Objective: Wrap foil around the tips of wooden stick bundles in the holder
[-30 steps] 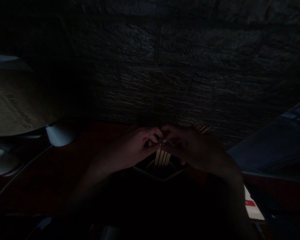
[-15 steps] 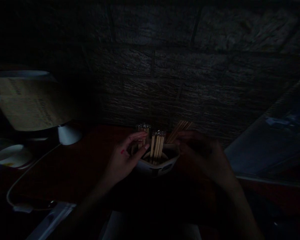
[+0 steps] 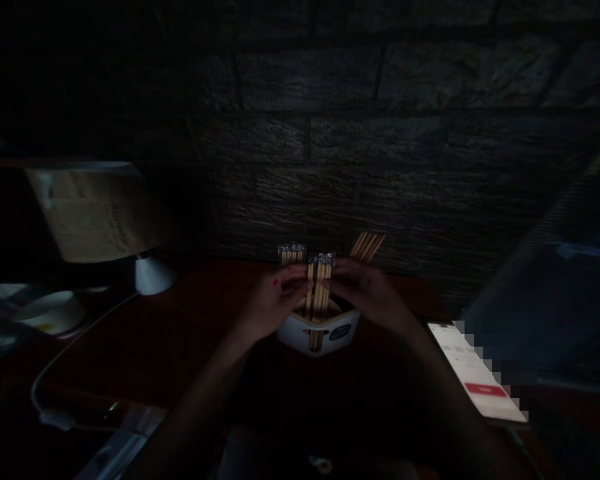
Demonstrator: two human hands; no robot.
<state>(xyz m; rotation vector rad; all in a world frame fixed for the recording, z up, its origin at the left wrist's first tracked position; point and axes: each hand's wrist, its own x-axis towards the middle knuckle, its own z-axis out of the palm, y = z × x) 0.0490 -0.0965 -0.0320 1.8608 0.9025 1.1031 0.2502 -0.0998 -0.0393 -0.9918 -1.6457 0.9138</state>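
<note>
Wrapped wooden chopsticks (image 3: 321, 305) stand upright in the front of a small white box (image 3: 291, 335), clear film showing at their tops. My left hand (image 3: 275, 300) has its thumb and fingers closed against their left side. From the right, my right hand (image 3: 367, 293) pinches at the same chopsticks with its thumb in front. Another wrapped bundle (image 3: 292, 254) stands behind my left fingers. Thin wooden sticks (image 3: 369, 247) lean to the right behind my right hand, their lower ends hidden. Darkness hides much of the fingers' undersides.
Left on the dark reddish table (image 3: 200, 320) stands a lamp (image 3: 100, 213) with a printed shade, its white cord (image 3: 75, 343) curving forward. A white bowl (image 3: 55, 313) sits beside it. A lit phone (image 3: 473, 370) lies at right. A brick wall (image 3: 340, 143) rises behind.
My right hand has moved left, from the box's right side to the front chopsticks. My left hand has shifted from the rear bundle towards them. The phone now shows lit at right.
</note>
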